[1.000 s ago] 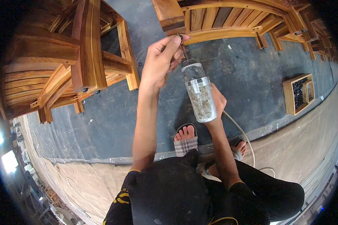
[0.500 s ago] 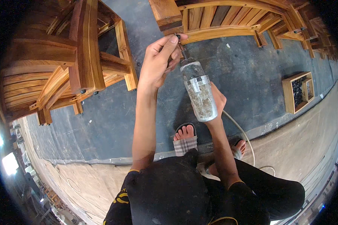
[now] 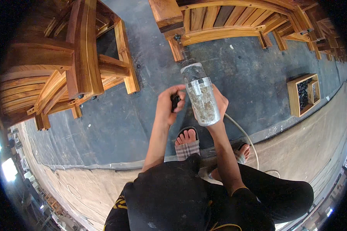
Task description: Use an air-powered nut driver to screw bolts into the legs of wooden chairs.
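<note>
My right hand (image 3: 220, 101) is wrapped round the grip of a power driver (image 3: 202, 98) with a worn, silvery cylindrical body. Its dark bit points away from me, toward a small black foot (image 3: 177, 37) at the end of a wooden chair leg (image 3: 176, 50). Whether bit and foot touch is hard to see. Left of the driver, my left hand (image 3: 169, 101) is curled round small black pieces (image 3: 175, 102), which look like chair feet; the fingers partly hide them.
Wooden slatted chairs lie tipped at the left (image 3: 85, 57) and far right (image 3: 227, 23). A wooden box (image 3: 293, 98) with black and pale small parts stands at the right. A pale hose (image 3: 246, 134) runs past my sandalled feet (image 3: 187, 144) on the dark mat (image 3: 115, 127).
My left hand has let go of the small black foot by the bit and drawn back toward me, beside the driver. The driver has shifted slightly left, still in my right hand.
</note>
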`<state>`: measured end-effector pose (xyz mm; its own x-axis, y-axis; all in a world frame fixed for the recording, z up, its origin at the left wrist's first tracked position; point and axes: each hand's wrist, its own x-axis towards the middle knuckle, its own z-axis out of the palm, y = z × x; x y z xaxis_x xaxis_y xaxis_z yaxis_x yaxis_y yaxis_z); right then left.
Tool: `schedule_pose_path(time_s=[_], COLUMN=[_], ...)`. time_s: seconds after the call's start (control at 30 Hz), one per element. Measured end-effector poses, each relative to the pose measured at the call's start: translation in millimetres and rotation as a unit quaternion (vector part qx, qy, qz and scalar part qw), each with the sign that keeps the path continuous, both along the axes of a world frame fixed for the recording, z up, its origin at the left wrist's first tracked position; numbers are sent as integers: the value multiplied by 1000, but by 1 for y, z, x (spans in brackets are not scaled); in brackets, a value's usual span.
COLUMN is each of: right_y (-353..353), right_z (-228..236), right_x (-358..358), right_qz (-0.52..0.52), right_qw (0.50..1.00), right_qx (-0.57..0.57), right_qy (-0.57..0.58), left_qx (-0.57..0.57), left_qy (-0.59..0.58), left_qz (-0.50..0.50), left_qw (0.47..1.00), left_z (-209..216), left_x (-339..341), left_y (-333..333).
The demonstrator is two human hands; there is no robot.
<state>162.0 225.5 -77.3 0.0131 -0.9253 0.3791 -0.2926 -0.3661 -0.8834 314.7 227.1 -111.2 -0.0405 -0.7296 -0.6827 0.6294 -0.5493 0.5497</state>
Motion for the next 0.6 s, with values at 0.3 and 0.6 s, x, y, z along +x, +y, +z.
schedule_pose_path(time_s=[0.3, 0.6], right_y=[-4, -7], right_z=[-7, -6], right_x=[-6, -2], right_qz=[1, -2], right_qw=[999, 999], right_qx=[-48, -53], right_qy=[17, 7], left_qx=[-17, -39], left_qy=[8, 75], left_qz=[-59, -85], left_qw=[998, 993], left_z=[-12, 0], left_x=[-3, 3], left_y=[24, 8])
